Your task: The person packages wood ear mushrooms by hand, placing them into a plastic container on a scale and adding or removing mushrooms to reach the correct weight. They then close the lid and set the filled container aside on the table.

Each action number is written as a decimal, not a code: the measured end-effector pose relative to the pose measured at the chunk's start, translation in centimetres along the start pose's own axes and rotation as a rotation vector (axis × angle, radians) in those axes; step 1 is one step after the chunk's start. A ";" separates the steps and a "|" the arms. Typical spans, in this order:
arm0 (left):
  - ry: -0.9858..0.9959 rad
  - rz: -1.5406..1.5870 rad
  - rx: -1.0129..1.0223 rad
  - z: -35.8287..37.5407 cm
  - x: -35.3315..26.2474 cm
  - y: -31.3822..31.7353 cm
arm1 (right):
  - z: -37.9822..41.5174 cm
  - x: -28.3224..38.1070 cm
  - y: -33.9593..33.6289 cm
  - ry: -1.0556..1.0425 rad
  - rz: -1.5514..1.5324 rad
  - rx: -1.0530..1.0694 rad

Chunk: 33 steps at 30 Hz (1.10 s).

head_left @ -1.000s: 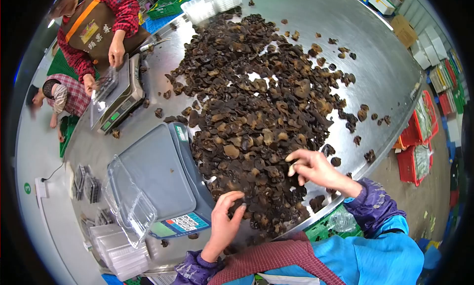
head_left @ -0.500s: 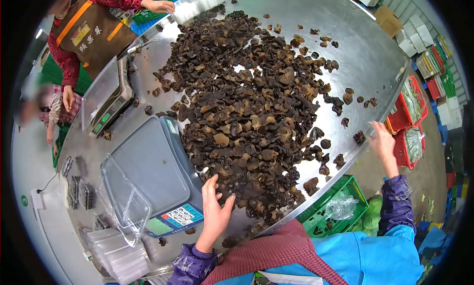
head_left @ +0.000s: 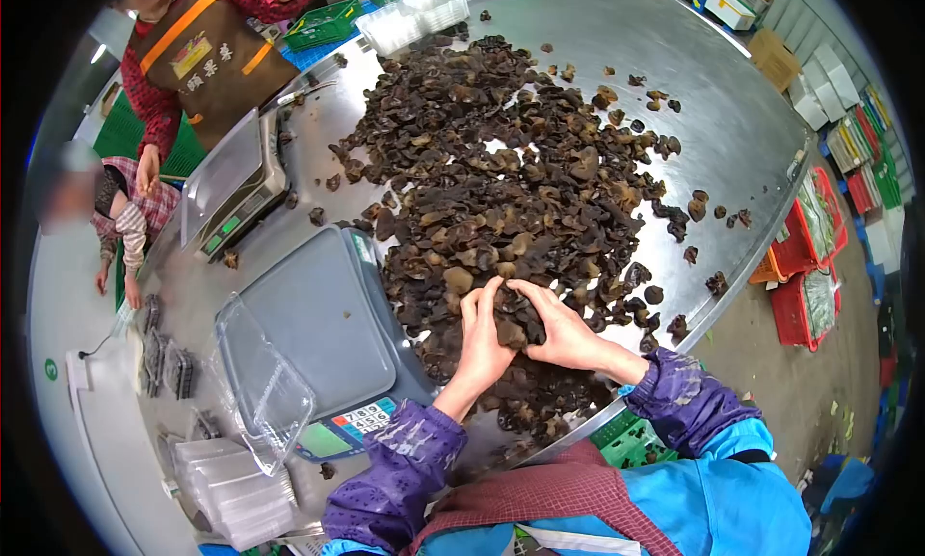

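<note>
My left hand point(head_left: 485, 336) and my right hand point(head_left: 564, 332) are cupped towards each other at the near side of a large pile of dark brown wood ear mushrooms point(head_left: 482, 209). Between them they hold a clump of the mushrooms point(head_left: 515, 323), thumbs and fingers curled round it. Left of my hands is a grey weighing scale point(head_left: 308, 325) with a keypad at its near end. An open clear plastic box point(head_left: 260, 392) lies over the scale's left edge.
Stacked clear trays point(head_left: 226, 489) stand at the lower left, packed trays point(head_left: 164, 363) above them. A second scale point(head_left: 236, 195) is near a co-worker in a brown apron point(head_left: 207, 60); another person point(head_left: 125, 209) is beyond. Red crates point(head_left: 807, 305) stand right, a green crate point(head_left: 626, 440) below the edge.
My right hand has come in from the table's right edge to the pile. My left hand has moved right and up, and both now hold mushrooms. The co-worker's hand has left the clear trays.
</note>
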State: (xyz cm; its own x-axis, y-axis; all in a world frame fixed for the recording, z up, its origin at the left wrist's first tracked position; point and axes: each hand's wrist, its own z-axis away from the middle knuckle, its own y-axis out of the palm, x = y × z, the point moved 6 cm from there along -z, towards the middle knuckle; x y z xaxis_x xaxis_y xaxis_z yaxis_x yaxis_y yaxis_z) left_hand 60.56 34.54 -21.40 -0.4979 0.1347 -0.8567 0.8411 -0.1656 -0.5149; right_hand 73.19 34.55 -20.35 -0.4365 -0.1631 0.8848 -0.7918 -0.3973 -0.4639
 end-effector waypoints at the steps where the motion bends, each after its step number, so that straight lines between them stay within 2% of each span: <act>1: -0.003 -0.004 -0.008 0.3 0.4 -0.4 | -0.1 0.6 0.3 -0.007 -0.002 0.005; 4: -0.048 0.115 -0.041 1.6 -0.9 -2.3 | -0.1 2.9 0.7 0.059 -0.102 -0.042; 8: -0.012 0.141 -0.102 2.5 -3.0 -5.6 | -0.3 7.2 0.4 -0.031 -0.068 -0.070; 11: 0.029 0.179 -0.160 4.4 -4.8 -10.0 | -1.0 11.8 1.6 -0.113 -0.041 -0.045; 13: -0.002 0.193 -0.196 5.8 -5.7 -14.0 | -2.2 15.3 3.0 -0.195 -0.133 -0.005; 16: 0.075 0.029 -0.334 8.5 -6.3 -20.6 | -4.7 20.5 6.7 -0.324 -0.207 0.078; 19: -0.011 -0.127 -0.404 12.0 -4.6 -26.7 | -7.3 24.0 12.4 -0.431 -0.263 0.181; 21: -0.139 -0.154 -0.417 14.2 -2.3 -29.9 | -9.0 24.6 17.1 -0.317 -0.394 0.333; 22: -0.169 -0.075 -0.407 15.0 0.0 -30.9 | -9.7 24.9 19.0 -0.455 -0.272 0.250; 25: -0.373 0.023 -0.343 16.5 5.1 -32.2 | -11.2 23.9 23.8 -0.140 -0.467 0.557; 27: -0.424 -0.241 -0.288 15.8 6.4 -31.5 | -12.5 22.5 23.7 -0.051 -0.275 0.590; 28: -0.346 -0.267 -0.305 14.7 6.7 -31.1 | -13.6 21.8 23.2 -0.266 -0.067 0.472; 29: -0.324 -0.275 -0.356 13.3 6.5 -30.8 | -14.5 21.1 22.3 -0.388 0.148 0.349; 31: -0.269 -0.302 -0.318 10.4 6.3 -29.4 | -14.7 20.9 19.4 -0.274 0.279 0.262; 33: -0.262 -0.363 -0.288 9.0 5.4 -28.8 | -14.7 20.5 17.1 -0.308 0.282 0.241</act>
State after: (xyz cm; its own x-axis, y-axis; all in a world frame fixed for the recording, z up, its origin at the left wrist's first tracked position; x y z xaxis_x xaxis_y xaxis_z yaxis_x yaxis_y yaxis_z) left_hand 31.76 31.27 -11.46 -0.7728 -0.1214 -0.6229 0.6104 0.1260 -0.7820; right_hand 44.42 37.64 -10.84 -0.4445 -0.5399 0.7148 -0.5229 -0.4915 -0.6964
